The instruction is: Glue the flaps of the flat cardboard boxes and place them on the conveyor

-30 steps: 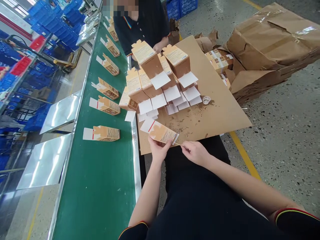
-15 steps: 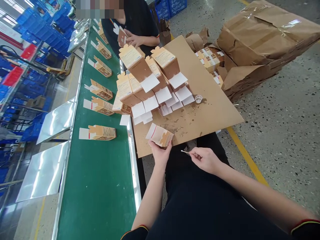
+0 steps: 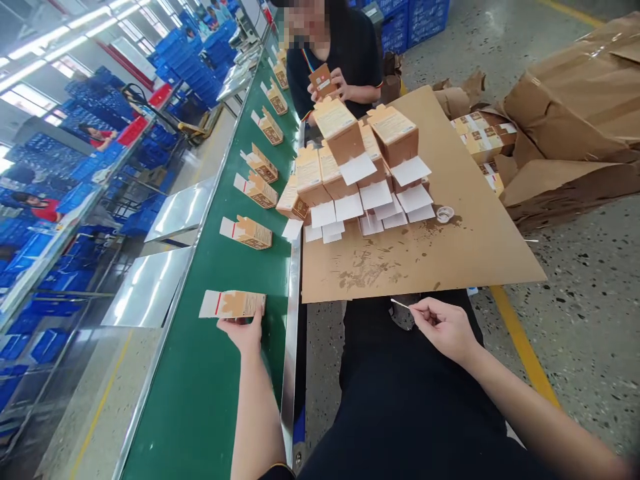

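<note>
Over the green conveyor belt [image 3: 185, 400], my left hand [image 3: 246, 332] grips a small tan carton [image 3: 243, 303] from its near side. The carton lies on its side with its white flap, marked by a red stripe, pointing left. Whether it rests fully on the belt I cannot tell. My right hand [image 3: 445, 327] is closed in a pinch around a cotton swab [image 3: 401, 305], above my lap. On the cardboard sheet [image 3: 480, 260] beyond it, several tan cartons [image 3: 340, 153] are stacked with white flaps facing me. A small clear plastic cup [image 3: 445, 214] sits beside wet spots.
More open-flapped cartons [image 3: 250, 232] stand in a row along the belt. Across the cardboard, a co-worker [image 3: 345, 47] holds a brown carton [image 3: 323, 81]. Torn brown paper packaging [image 3: 575, 100] with cartons inside lies at the right. A metal rail [image 3: 293, 320] edges the belt.
My left hand has carried the carton left from the cardboard's front edge to the belt. The right hand keeps its swab. The camera view has turned, shifting the scene to the right.
</note>
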`<state>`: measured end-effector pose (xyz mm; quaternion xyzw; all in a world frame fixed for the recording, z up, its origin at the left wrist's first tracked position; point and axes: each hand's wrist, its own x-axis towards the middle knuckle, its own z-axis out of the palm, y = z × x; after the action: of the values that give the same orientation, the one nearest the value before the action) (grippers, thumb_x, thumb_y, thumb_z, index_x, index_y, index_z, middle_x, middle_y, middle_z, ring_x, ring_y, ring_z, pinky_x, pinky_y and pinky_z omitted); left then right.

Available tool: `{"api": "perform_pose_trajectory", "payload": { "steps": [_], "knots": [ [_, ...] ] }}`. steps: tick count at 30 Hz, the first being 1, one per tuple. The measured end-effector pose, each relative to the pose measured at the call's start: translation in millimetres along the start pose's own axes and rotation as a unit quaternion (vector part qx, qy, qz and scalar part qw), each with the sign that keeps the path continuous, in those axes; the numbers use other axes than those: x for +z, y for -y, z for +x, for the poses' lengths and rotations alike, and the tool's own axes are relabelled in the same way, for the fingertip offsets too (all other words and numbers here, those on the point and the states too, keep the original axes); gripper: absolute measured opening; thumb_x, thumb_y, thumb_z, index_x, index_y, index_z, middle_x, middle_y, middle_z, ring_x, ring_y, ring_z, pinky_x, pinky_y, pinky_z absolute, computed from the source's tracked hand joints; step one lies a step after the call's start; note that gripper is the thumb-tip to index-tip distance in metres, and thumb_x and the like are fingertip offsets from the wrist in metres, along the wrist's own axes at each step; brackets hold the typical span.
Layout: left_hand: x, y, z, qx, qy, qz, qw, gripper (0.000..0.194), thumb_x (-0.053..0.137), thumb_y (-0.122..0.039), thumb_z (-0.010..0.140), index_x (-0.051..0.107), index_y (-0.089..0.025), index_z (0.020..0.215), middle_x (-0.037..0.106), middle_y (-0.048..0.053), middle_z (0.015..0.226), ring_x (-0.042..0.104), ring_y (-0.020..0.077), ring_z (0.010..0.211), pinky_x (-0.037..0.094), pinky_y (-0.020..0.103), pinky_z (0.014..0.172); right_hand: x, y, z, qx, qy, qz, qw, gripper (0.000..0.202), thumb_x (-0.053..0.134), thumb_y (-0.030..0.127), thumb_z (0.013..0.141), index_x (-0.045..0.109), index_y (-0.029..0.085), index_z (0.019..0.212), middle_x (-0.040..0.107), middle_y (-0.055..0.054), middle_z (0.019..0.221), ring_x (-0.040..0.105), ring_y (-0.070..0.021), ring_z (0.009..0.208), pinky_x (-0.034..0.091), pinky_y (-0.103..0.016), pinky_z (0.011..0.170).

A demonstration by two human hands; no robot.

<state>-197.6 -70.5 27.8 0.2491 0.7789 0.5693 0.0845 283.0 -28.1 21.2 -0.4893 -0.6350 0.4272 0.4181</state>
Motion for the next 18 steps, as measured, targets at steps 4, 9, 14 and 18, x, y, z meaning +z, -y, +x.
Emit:
{"api": "perform_pose_trajectory", "payload": {
  "steps": [4,9,14,18],
  "knots": [
    [-13.5,4,-13,0.082,-0.147,0.098,0.981,0.1,0.096,-0.041,0.059,0.03,-0.031,0.133,0.042,0.018,0.157,0.046,0.0436,0.158,0.033,0.07,0.137,-11,-5,5,-0.002,-0.031,-0.026,0.999,0.035,0.071,0.048,0.104,0.078,0.025,0.079,0.062,0.0,0.059,0.056,-0.0149,0.048,0.049,-0.028,0.048],
    [36.9,-48,-1,0.307,-0.15,0.016,0.94,0.056,0.076,-0.045,0.081,0.045,-0.028,0.125,0.049,0.012,0.138,0.061,0.0371,0.137,0.049,0.062,0.126,-26,-9,9,0.006,-0.09,-0.044,0.995,0.04,0.073,0.057,0.104,0.078,0.026,0.08,0.062,-0.001,0.058,0.058,-0.0174,0.047,0.05,-0.03,0.046],
    [171.1,-151,75,0.197,0.129,-0.044,0.971,0.039,0.073,-0.042,0.092,0.064,-0.022,0.125,0.066,0.013,0.135,0.065,0.0292,0.136,0.052,0.045,0.122,-21,3,21,-0.024,-0.094,-0.045,0.994,0.037,0.074,0.056,0.103,0.079,0.026,0.081,0.064,-0.001,0.059,0.059,-0.0172,0.048,0.052,-0.03,0.048],
    [238.6,-188,106,-0.023,0.294,0.098,0.95,0.03,0.082,-0.044,0.089,0.072,-0.019,0.1,0.077,0.013,0.11,0.073,0.0335,0.114,0.06,0.047,0.103,-27,7,23,-0.038,-0.119,-0.067,0.99,0.032,0.074,0.051,0.103,0.08,0.026,0.084,0.067,-0.002,0.062,0.063,-0.0175,0.052,0.054,-0.03,0.052]
  ]
}}
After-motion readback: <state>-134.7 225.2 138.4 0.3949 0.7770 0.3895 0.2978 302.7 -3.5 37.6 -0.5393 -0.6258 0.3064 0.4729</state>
